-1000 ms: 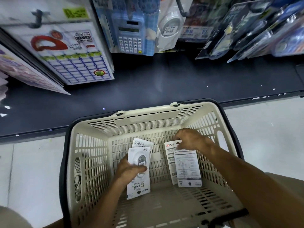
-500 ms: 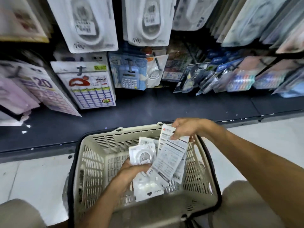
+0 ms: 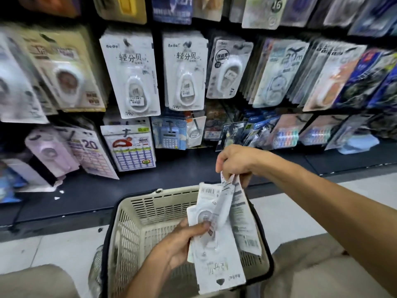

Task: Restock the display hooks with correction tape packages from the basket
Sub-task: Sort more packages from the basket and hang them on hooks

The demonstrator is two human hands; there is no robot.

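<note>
A beige plastic basket stands on the floor in front of me. Above it, my left hand grips white correction tape packages by their middle, printed side up. My right hand pinches the top edges of other white correction tape packages, which hang down beside the first ones with their backs and barcodes showing. On the display wall ahead, matching white correction tape packages and a second row of them hang on hooks.
The wall is packed with hanging stationery: more tape packs at the right, a calculator pack, calendar-style cards. A dark base shelf runs below them. My knees flank the basket on the pale floor.
Both hands have lifted the packages up out of the basket. My view has tilted up from the basket to the display hooks, and the right-hand packages now hang edge-on.
</note>
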